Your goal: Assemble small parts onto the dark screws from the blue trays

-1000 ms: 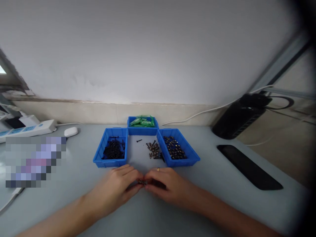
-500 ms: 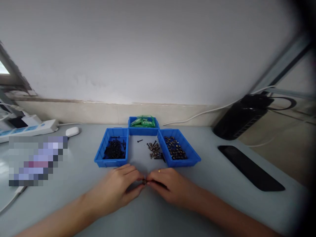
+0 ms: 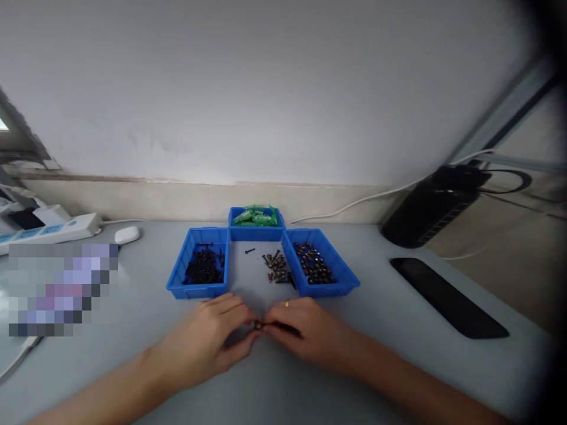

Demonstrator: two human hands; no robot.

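Note:
My left hand [image 3: 217, 333] pinches a small metal nut [image 3: 257, 325] between thumb and fingertips, low in the middle of the view. Against it, my right hand [image 3: 305, 330] is closed with thumb and forefinger on a screw, which the fingers largely hide. The two hands' fingertips meet just above the table. Beyond them lies a loose pile of screws with nuts on them [image 3: 277, 267], and one single black screw [image 3: 250, 251] lies apart. A blue bin of black screws [image 3: 198, 292] stands left of the pile, a blue bin of brass-coloured nuts [image 3: 330, 290] right of it.
Behind, a third blue bin [image 3: 257, 235] holds green plastic packets [image 3: 257, 217]. To the right are a black bottle [image 3: 427, 212] and a flat black object [image 3: 447, 298]. A power strip [image 3: 57, 233], a white case [image 3: 127, 235] and a blurred-out object [image 3: 66, 289] lie left.
The view has shifted slightly. Both hands stay together at the same spot, fingertips still pinched on the small parts, with only slight finger movement.

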